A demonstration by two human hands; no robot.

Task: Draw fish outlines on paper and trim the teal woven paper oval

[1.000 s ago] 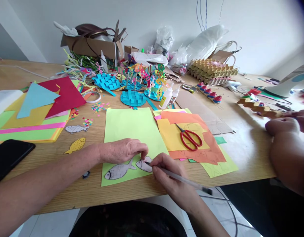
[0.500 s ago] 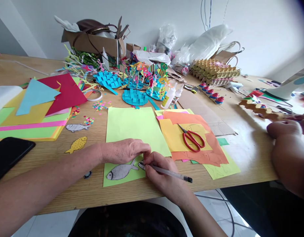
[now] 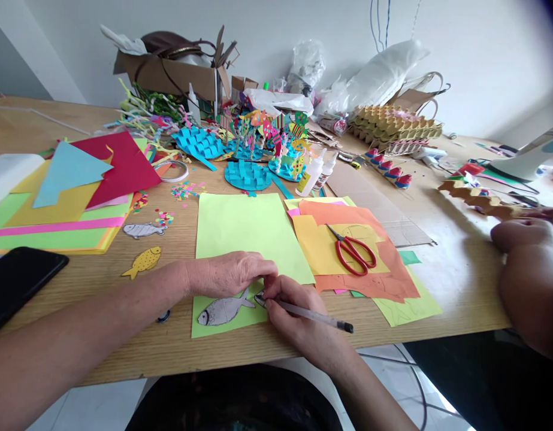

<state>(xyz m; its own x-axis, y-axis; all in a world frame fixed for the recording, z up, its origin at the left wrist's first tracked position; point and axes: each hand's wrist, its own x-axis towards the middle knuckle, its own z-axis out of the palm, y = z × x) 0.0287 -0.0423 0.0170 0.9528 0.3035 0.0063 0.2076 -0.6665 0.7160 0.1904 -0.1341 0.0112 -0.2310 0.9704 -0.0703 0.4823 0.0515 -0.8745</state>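
Observation:
A sheet of light green paper (image 3: 244, 230) lies in front of me. On its lower part rests a grey fish cutout (image 3: 222, 310) with drawn scales. To its right, a second, smaller fish cutout (image 3: 260, 297) shows only its head end; my right hand covers the rest. My right hand (image 3: 294, 302) grips a pen (image 3: 314, 315), its tip at the small fish and its dark end pointing right. My left hand (image 3: 235, 272) rests on the paper above the fish, fingers bent together. Its fingertips are hidden against the right hand.
Red-handled scissors (image 3: 353, 254) lie on orange and yellow paper (image 3: 319, 245). Left are a yellow fish cutout (image 3: 144, 261), a phone (image 3: 27, 281) and coloured sheets (image 3: 127, 167). Glue bottles (image 3: 311, 173) and woven blue paper (image 3: 247, 176) stand behind. Another person's arm (image 3: 532, 275) is at right.
The whole view has shifted slightly, so things sit a little further right. Both hands keep nearly the same place on the paper, the pen still at the small fish.

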